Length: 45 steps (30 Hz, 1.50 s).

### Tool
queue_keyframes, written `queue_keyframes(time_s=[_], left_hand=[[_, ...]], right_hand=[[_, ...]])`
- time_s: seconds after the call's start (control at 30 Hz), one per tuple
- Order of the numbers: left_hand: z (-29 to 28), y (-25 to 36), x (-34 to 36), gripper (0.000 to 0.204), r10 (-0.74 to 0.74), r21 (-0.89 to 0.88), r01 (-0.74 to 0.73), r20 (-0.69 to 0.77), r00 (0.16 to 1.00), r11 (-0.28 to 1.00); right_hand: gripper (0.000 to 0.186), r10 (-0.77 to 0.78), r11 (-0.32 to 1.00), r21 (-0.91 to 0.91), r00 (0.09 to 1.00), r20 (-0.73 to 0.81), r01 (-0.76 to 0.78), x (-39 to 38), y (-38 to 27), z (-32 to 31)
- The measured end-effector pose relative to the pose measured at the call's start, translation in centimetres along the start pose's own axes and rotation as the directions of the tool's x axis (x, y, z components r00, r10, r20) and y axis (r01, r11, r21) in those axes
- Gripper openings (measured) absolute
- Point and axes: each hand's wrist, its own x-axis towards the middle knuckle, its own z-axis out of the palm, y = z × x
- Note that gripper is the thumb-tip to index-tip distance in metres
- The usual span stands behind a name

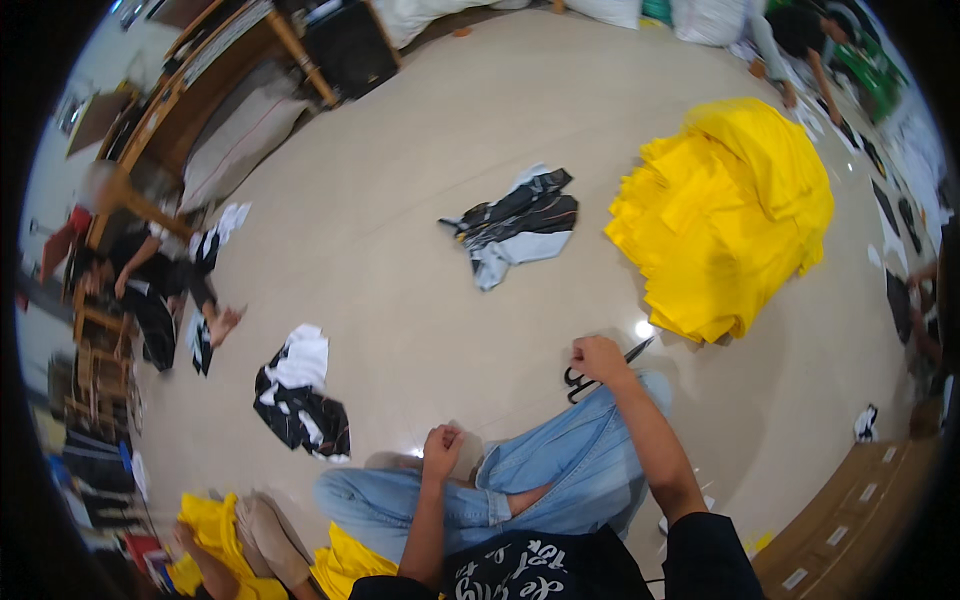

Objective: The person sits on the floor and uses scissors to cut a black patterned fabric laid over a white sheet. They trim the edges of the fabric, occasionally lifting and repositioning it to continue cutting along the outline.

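Note:
I sit cross-legged on the floor in blue jeans [560, 470]. My right hand [600, 360] reaches forward past my knee and closes on black-handled scissors [580, 384] that lie at the floor; their blade points right, toward a big pile of yellow fabric [730, 210]. My left hand [442, 450] is curled into a fist by my left knee, and I see nothing in it.
Black-and-white cloth pieces lie on the beige floor ahead [520, 225] and to the left [300, 400]. Other people sit at the left [150, 270], lower left [235, 540] and far top right [800, 40]. A wooden table [200, 70] stands at the upper left, with cardboard [850, 500] at the lower right.

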Motion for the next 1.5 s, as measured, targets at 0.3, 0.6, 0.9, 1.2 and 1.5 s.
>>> queue_keyframes(time_s=[0.3,0.6,0.9,1.2,1.5], left_hand=[[3.1,9.3,16.4,0.041,0.047,-0.19,-0.035,0.057,0.997,0.981],[8.5,20.8,39.0,0.067,-0.017,-0.028,0.018,0.055,0.998,0.999],[9.7,31.3,31.4,0.063,0.535,-0.075,-0.556,0.407,0.74,0.828],[-13.1,-2.3,14.2,0.049,0.357,0.579,-0.083,-0.379,0.854,0.811],[-17.1,-9.5,5.6,0.062,-0.244,0.52,0.523,-0.512,0.824,0.675]], right_hand=[[0.024,-0.03,0.926,0.376,0.999,-0.034,0.04,2.6,-1.6,-0.4],[0.024,0.088,0.836,0.546,0.995,-0.04,-0.052,3.3,-3.0,-1.2],[0.022,0.057,0.842,0.535,0.998,0.036,-0.067,3.1,-1.9,-0.2],[0.032,-0.063,0.99,-0.113,0.987,0.145,0.08,0.9,-0.8,1.7],[0.035,0.155,0.985,-0.085,0.984,0.092,-0.147,1.2,2.3,0.4]])
